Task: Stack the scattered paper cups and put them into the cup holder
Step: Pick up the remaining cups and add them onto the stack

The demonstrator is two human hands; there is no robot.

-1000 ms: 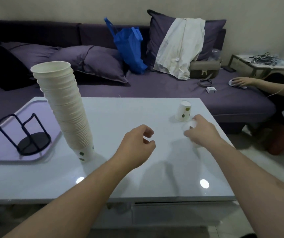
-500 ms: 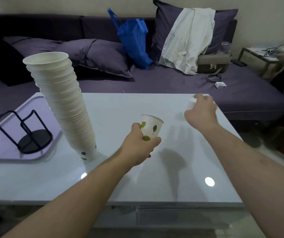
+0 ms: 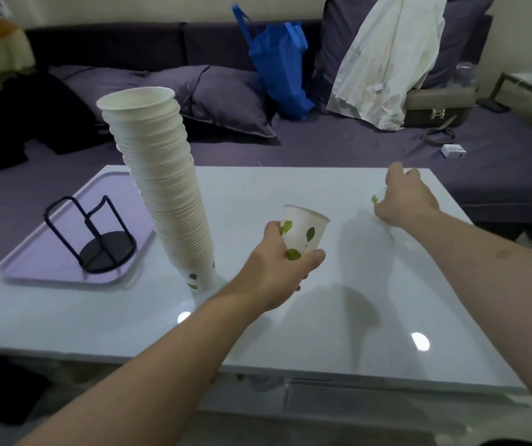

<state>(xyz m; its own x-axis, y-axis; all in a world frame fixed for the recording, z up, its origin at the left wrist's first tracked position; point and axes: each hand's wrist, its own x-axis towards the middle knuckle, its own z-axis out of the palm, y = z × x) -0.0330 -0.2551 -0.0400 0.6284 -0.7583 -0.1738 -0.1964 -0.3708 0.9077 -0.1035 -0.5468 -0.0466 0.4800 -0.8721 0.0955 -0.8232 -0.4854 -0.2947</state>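
Your left hand grips a cup upright above the table — stack leaning beside holder. Right hand curls over a second cup — mostly hidden.

We're in a home living room, no doubt about it. The low white coffee table sits up front with a glossy top, and right behind it runs a long purple sofa against a pale wall. On the sofa, loose purple cushions lie behind the table's left half, a blue shopping bag slumps behind its middle, and a pale shirt hangs over a big cushion further right. Beside the shirt rests a grey-brown handbag, with a small white charger just in front of it. Off past the table's far right corner, a little side table peeks in.
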